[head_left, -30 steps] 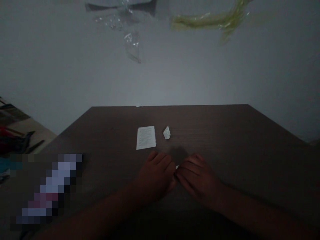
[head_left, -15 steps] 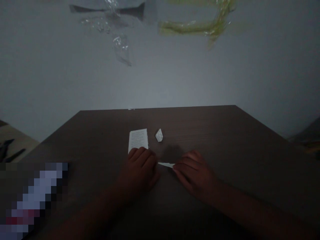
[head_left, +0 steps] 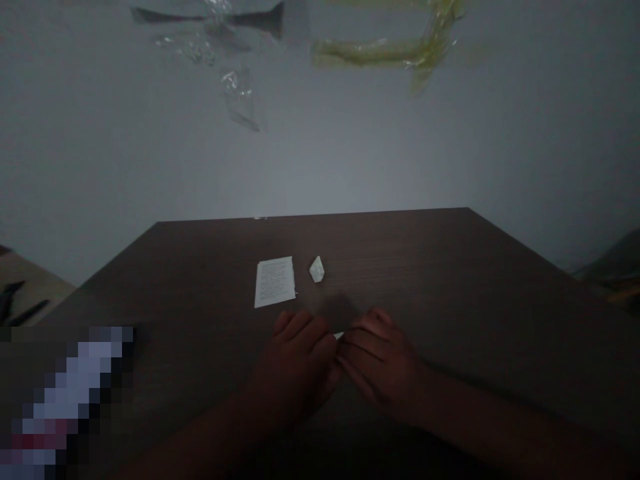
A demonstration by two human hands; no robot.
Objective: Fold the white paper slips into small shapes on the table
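Between my two hands a small sliver of white folded paper [head_left: 339, 336] shows, and the rest of it is covered by fingers. My left hand [head_left: 305, 357] is closed at the paper's left end, with its thumb side toward the other hand. Opposite it, my right hand [head_left: 383, 360] pinches the paper's right end. The fingertips of both hands almost meet above the table. Beyond them lies a flat sheet of printed paper [head_left: 275, 283]. A small folded white paper piece [head_left: 317, 269] rests to the right of that sheet.
The hands are over a dark brown wooden table [head_left: 430, 267] set against a grey wall [head_left: 330, 147]. At the lower left an object is blurred into pixels [head_left: 70, 393]. Yellow tape [head_left: 370, 53] and clear tape [head_left: 237, 83] stick to the wall.
My left hand has moved right and nearer to me, off the printed sheet's lower edge. The hands are closer together, and less of the held paper shows.
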